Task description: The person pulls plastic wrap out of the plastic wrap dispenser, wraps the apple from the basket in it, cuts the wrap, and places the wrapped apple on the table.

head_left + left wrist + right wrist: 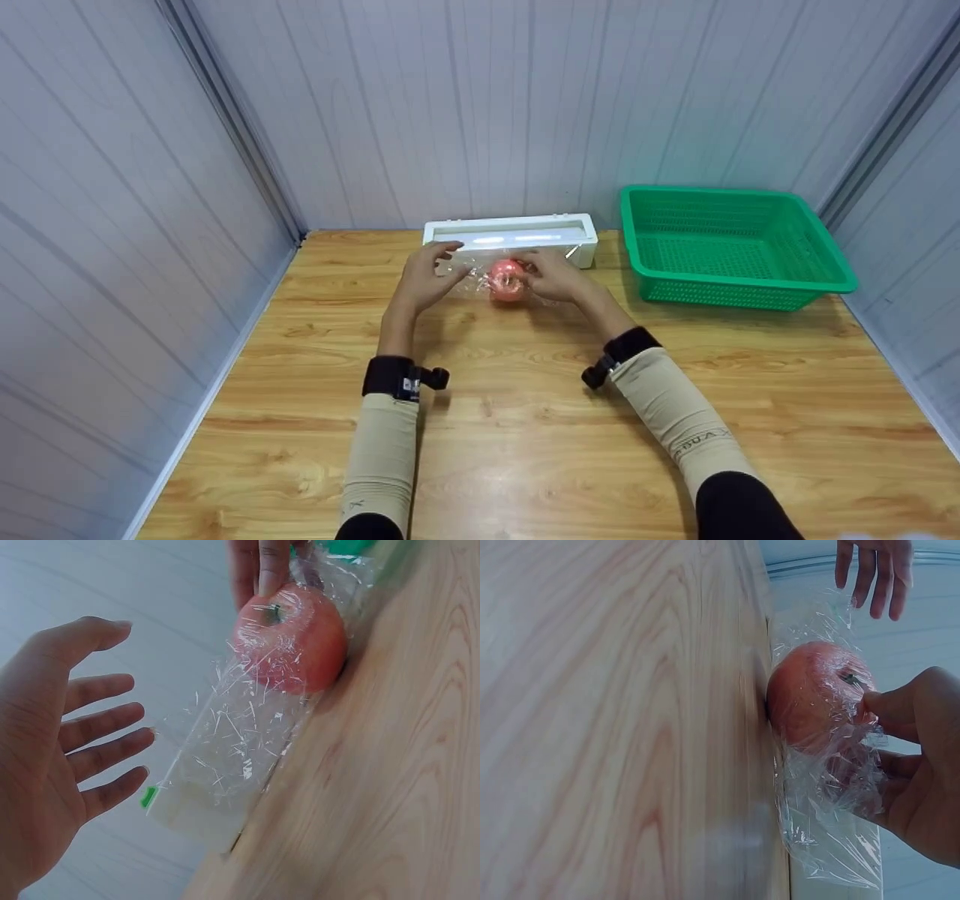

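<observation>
The right hand [555,276] has its grip pinching clear film [244,724] at the apple [507,282], likely to steady it; the apple's on the table [495,450], just before the white box [517,220]; the left hand [424,277] grips nothing, fingers spread nearby!

A small booth, perhaps in a lab or workshop; which, I can't tell. Pale panelled walls [525,112] with metal corner strips [232,112] enclose a wood-grain table [510,450] on three sides.
</observation>
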The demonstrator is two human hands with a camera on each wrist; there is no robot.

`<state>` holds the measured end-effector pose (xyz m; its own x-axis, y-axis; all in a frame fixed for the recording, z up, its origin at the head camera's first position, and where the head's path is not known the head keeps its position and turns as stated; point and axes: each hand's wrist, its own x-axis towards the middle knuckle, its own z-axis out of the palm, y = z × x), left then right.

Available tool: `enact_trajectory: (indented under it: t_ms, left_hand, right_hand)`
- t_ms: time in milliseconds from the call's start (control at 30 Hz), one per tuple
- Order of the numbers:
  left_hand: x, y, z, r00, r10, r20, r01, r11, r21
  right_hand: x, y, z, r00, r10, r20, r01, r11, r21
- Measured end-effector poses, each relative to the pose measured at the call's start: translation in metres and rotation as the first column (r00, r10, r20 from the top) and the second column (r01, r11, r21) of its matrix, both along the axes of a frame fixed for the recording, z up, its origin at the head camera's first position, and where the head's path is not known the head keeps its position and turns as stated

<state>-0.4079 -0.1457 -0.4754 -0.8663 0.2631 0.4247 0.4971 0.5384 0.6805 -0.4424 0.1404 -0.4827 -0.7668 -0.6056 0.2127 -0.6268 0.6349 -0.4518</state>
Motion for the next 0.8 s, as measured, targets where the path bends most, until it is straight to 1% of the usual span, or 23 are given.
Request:
enact_trajectory:
  t_ms: [67, 233, 367, 533, 600, 800]
  left_hand:
    - [0.001, -0.002, 0.001, 1.0, 0.0, 0.005, 0.0, 1.0, 0.026]
    - [0.001, -0.008, 0.003, 1.0, 0.026, 0.013, -0.027, 0.997, 0.07]
    - [0.001, -0.012, 0.003, 0.999, 0.043, 0.017, -0.044, 0.996, 0.078]
    - [-0.001, -0.021, 0.002, 0.999, 0.046, 0.029, -0.048, 0.995, 0.089]
    - [-0.002, -0.025, 0.001, 0.998, 0.059, 0.03, -0.062, 0.994, 0.092]
    - [-0.007, -0.037, -0.002, 0.99, 0.13, 0.048, -0.135, 0.983, 0.122]
  right_hand:
    - [-0.001, -0.001, 0.0, 1.0, 0.01, -0.03, -0.01, 1.0, 0.014]
    - [-0.002, -0.001, 0.002, 0.999, -0.006, -0.031, 0.007, 0.999, 0.043]
    - [-0.002, 0.001, 0.002, 0.999, -0.011, -0.032, 0.012, 0.998, 0.057]
    - [-0.001, 0.002, -0.002, 1.0, -0.013, -0.026, 0.014, 0.998, 0.057]
    - [0.001, 0.002, -0.004, 0.999, -0.022, -0.025, 0.023, 0.998, 0.06]
    - [0.008, 0.002, -0.003, 0.999, -0.045, -0.017, 0.046, 0.997, 0.066]
